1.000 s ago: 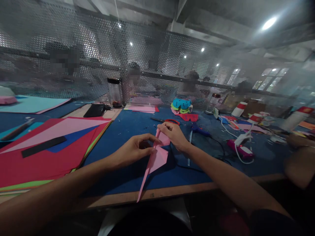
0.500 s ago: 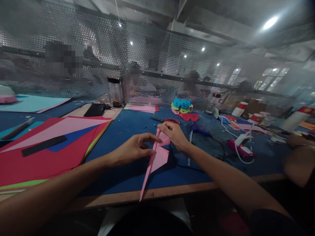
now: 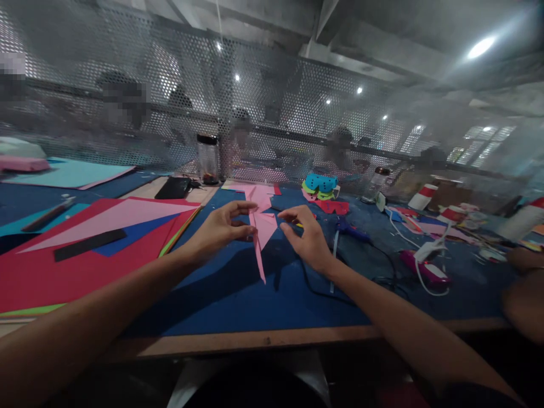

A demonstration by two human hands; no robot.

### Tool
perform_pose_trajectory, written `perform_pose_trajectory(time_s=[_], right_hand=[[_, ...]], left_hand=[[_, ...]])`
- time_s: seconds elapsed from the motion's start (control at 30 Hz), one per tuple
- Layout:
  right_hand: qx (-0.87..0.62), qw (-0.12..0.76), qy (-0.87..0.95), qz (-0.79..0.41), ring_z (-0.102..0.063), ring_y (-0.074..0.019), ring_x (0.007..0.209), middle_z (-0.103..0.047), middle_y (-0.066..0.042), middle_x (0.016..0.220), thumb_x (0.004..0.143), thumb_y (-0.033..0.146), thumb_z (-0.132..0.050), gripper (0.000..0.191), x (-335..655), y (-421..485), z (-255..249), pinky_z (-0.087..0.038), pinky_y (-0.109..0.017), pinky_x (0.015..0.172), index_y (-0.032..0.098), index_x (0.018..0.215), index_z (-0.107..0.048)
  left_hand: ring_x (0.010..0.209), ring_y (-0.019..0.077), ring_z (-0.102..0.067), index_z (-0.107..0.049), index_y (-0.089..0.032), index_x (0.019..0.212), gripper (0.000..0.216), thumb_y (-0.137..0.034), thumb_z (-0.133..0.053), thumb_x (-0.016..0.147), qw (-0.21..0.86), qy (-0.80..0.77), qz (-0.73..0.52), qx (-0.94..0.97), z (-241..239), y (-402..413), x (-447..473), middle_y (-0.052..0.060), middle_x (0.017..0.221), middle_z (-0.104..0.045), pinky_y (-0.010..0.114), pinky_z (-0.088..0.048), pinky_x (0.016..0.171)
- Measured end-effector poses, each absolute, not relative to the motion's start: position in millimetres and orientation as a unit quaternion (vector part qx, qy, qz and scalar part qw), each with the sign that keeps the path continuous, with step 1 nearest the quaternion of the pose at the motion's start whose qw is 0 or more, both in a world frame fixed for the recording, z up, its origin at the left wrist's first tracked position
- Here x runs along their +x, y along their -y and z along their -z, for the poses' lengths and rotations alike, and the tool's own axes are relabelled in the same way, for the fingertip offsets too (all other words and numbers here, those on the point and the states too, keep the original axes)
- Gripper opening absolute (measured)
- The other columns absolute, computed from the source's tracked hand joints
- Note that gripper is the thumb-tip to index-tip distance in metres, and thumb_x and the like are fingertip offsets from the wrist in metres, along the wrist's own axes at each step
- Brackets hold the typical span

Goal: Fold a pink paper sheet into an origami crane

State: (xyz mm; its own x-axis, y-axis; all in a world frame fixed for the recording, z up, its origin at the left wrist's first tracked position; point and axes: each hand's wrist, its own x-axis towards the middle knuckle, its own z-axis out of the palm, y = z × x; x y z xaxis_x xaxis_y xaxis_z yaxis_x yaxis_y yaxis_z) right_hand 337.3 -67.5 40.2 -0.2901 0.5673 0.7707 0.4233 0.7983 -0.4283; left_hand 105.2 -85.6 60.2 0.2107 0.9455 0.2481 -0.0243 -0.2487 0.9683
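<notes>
A folded pink paper shape [image 3: 266,228] is held up over the blue tabletop, its narrow strip hanging down toward me. My left hand [image 3: 221,229] pinches its left edge between thumb and fingers. Just to the right of the paper, my right hand [image 3: 308,235] is apart from it, with thumb and fingers spread and nothing between them. Behind that hand lie scissors with red and yellow handles, mostly hidden. A blue glue gun [image 3: 352,229] rests on the table to the right.
Coloured paper sheets [image 3: 85,283] with a black strip [image 3: 90,245] lie at left. Cut paper masks [image 3: 322,182], a lidded jar [image 3: 207,160] and a black wallet [image 3: 173,188] stand farther back. A magenta power strip [image 3: 425,268] with white cables and another person's arm [image 3: 525,300] are at right.
My right hand has let go of the pink paper and moved off to its right. My left hand has raised the paper away from the table's front edge, still pinching it.
</notes>
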Motion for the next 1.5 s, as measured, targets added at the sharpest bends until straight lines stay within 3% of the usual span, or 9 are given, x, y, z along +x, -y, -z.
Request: perform_pose_trajectory(time_s=[0.13,0.3,1.07,1.5], right_hand=[[-0.256,0.418,0.867,0.083,-0.055,-0.0258,0.12,-0.064,-0.007,0.122,0.093,0.013,-0.062,0.028,336,81,-42,-0.044,-0.047,0.105,0.027,0.117,-0.066],[-0.236,0.342,0.899,0.14,-0.051,-0.0261,0.125,-0.063,-0.007,0.131,0.096,0.02,-0.064,0.024,335,88,-41,-0.041,-0.046,0.105,0.026,0.119,-0.066],[-0.225,0.326,0.9,0.181,-0.051,-0.0253,0.12,-0.067,-0.005,0.125,0.099,0.03,-0.062,0.015,335,89,-41,-0.037,-0.043,0.105,0.026,0.111,-0.07],[-0.228,0.349,0.892,0.176,-0.052,-0.0242,0.118,-0.069,-0.005,0.123,0.099,0.027,-0.061,0.013,333,90,-41,-0.038,-0.042,0.103,0.025,0.107,-0.071]], left_hand=[[0.087,0.0142,-0.067,-0.063,-0.015,0.126,0.058,-0.017,-0.084,0.072,0.495,-0.376,-0.519,0.587,-66,90,106,0.01,0.133,-0.063,0.028,-0.062,0.072],[0.085,0.0138,-0.067,-0.062,-0.016,0.127,0.058,-0.016,-0.084,0.073,0.509,-0.379,-0.519,0.573,-64,90,108,0.01,0.133,-0.063,0.03,-0.062,0.075],[0.08,0.0114,-0.064,-0.059,-0.018,0.132,0.069,-0.013,-0.086,0.068,0.527,-0.354,-0.498,0.59,-53,91,112,0.014,0.147,-0.053,0.03,-0.061,0.072],[0.097,0.019,-0.065,-0.062,-0.018,0.129,0.069,-0.014,-0.086,0.065,0.474,-0.363,-0.504,0.624,-55,93,114,0.013,0.141,-0.059,0.039,-0.055,0.091]])
